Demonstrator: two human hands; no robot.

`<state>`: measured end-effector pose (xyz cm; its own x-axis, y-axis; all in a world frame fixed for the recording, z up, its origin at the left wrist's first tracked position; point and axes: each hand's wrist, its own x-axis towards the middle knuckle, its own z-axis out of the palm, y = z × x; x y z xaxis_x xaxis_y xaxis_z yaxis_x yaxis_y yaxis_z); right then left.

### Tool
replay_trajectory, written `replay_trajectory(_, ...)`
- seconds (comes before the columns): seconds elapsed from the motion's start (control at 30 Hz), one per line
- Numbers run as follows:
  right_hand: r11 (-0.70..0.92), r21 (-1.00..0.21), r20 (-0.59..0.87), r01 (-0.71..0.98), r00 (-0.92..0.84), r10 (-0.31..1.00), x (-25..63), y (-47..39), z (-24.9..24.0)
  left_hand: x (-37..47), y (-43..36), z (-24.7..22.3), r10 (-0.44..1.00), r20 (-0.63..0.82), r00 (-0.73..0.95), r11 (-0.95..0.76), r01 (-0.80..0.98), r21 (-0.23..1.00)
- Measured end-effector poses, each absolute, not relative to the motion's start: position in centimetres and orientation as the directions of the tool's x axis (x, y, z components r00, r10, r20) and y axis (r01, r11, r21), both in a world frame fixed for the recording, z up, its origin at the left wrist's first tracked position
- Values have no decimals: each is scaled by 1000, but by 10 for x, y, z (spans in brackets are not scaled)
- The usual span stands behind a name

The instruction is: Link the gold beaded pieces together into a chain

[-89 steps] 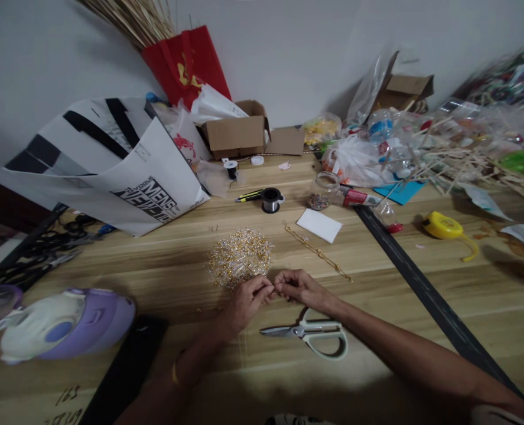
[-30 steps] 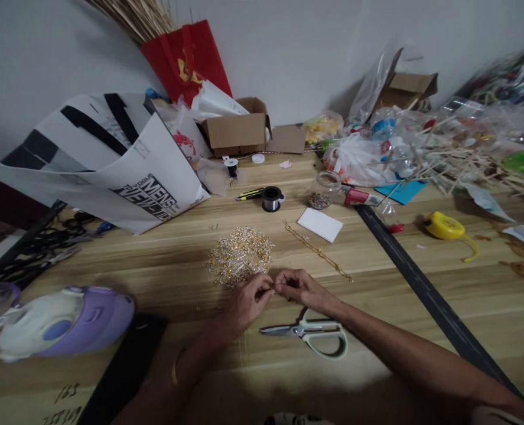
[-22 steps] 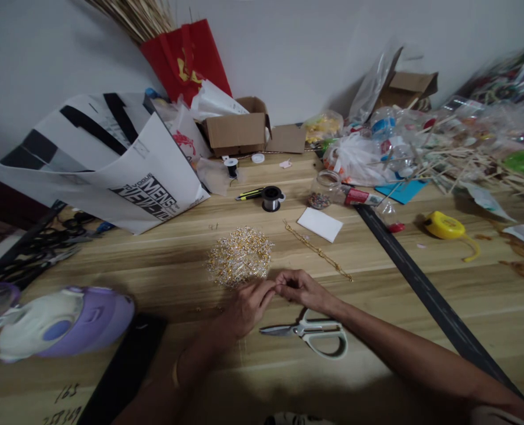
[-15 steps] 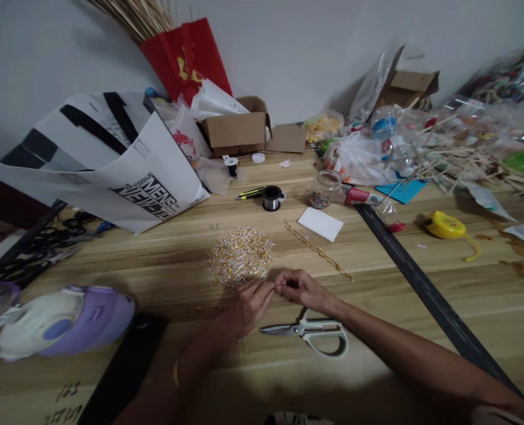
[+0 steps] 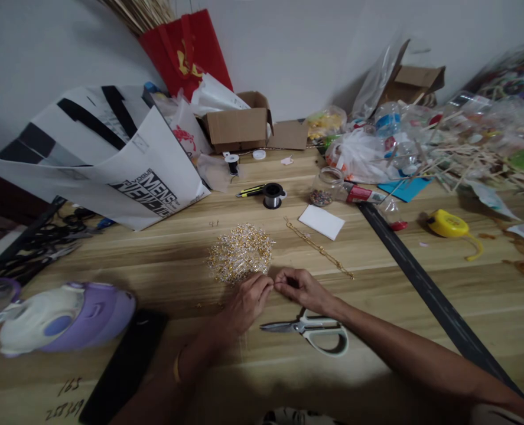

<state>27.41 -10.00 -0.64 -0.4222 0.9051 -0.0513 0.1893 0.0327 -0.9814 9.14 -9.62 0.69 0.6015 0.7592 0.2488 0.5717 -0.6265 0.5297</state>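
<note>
My left hand [image 5: 249, 300] and my right hand [image 5: 300, 288] meet fingertip to fingertip above the table, both closed in a pinch. Whatever lies between the fingers is too small and dim to make out. Just beyond my left fingers sits a round heap of gold and clear beads on fine wire [image 5: 239, 252]. Scissors with pale handles [image 5: 326, 341] lie below my right hand, blades pointing left. Farther off to the right, a gold chain [image 5: 319, 248] stretches diagonally on the wood.
Behind the heap are a spool of silver wire [image 5: 272, 196], a yellow-black cutter [image 5: 250, 191], a white card [image 5: 321, 222] and a jar of beads [image 5: 326, 188]. A purple bottle [image 5: 91, 316] and black phone [image 5: 126, 360] lie left; a yellow tape measure [image 5: 448, 224] is right.
My fingertips have drawn slightly apart, leaving a narrow gap between the two pinches. The heap, scissors and chain stay where they were; the camera view has shifted a little.
</note>
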Motion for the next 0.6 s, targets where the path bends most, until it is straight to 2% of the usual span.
replay_trajectory(0.17,85,-976,-5,203,-406,914,274,-101,-8,91,-94,9,799,186,572,-540,547,639)
replay_trajectory(0.43,147,-960,35,236,-421,906,275,-102,-6,92,-92,8,845,102,525,-419,531,736)
replay_trajectory(0.6,85,-975,-16,207,-445,895,276,-101,-2,93,-88,11,868,18,497,-294,483,825)
